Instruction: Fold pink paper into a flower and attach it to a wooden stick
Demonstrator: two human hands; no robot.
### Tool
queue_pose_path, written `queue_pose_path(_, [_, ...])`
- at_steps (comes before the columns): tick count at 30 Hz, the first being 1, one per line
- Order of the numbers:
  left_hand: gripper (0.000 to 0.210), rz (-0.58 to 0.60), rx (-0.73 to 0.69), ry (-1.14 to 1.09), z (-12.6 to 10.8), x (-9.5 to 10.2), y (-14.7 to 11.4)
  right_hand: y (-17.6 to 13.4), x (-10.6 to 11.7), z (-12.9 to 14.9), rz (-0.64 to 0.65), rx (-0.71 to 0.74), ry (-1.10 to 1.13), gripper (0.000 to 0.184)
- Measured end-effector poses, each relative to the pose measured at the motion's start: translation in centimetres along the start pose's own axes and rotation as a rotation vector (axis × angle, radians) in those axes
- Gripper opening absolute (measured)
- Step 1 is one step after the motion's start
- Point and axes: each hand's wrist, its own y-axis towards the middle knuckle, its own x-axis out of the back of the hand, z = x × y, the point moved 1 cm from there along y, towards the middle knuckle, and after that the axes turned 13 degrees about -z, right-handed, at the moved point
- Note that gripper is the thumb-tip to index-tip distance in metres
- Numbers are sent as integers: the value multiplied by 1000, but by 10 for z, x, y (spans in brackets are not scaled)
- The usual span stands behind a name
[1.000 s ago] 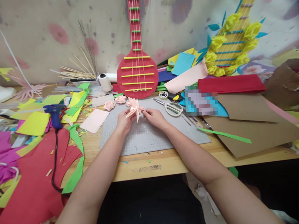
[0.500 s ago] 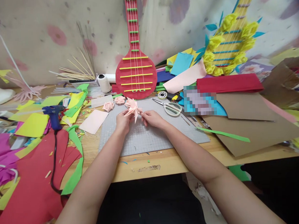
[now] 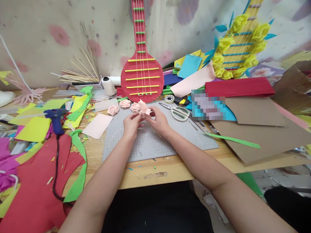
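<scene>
A pale pink paper flower (image 3: 144, 108) is held between both hands above the grey cutting mat (image 3: 156, 143). My left hand (image 3: 132, 123) pinches its lower left side, fingers closed. Round its right side, the fingers of my right hand (image 3: 158, 119) are closed on the same flower. Just behind lie pink paper roses (image 3: 112, 110), one of them close to my fingertips. Scissors (image 3: 179, 113) with pale handles rest on the mat to the right of my right hand. A pale pink paper sheet (image 3: 98, 126) lies left of the mat.
A red paper-covered lute (image 3: 142, 79) leans on the back wall. On the left are a blue glue gun (image 3: 56, 120), its cord and red paper (image 3: 35, 182). Brown cardboard (image 3: 260, 140) lies at right; a yellow lute (image 3: 237, 49) with flowers stands behind.
The flower has turned in my hands, and its long petals no longer point down toward me. My right hand has moved left and up, closer to my left hand.
</scene>
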Motion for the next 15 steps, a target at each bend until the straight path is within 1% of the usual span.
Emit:
queue_pose_path(3, [20,24,59,-12,-1,-2,0,3,-4,-6,9,-122,142,28])
queue_pose_path(6, [18,31,100,-19,-2,-2,0,5,-5,-9,22,-180,259,27])
queue_pose_path(8, [16,15,109,-27,-3,-2,0,5,-6,-9,20,-178,269,27])
queue_pose_path(11, [17,-39,105,-33,-5,-2,-1,3,-6,-7,13,-158,227,26])
queue_pose_path(15, [19,-97,50,-6,-4,-3,-2,1,-8,-5,24,-160,203,30])
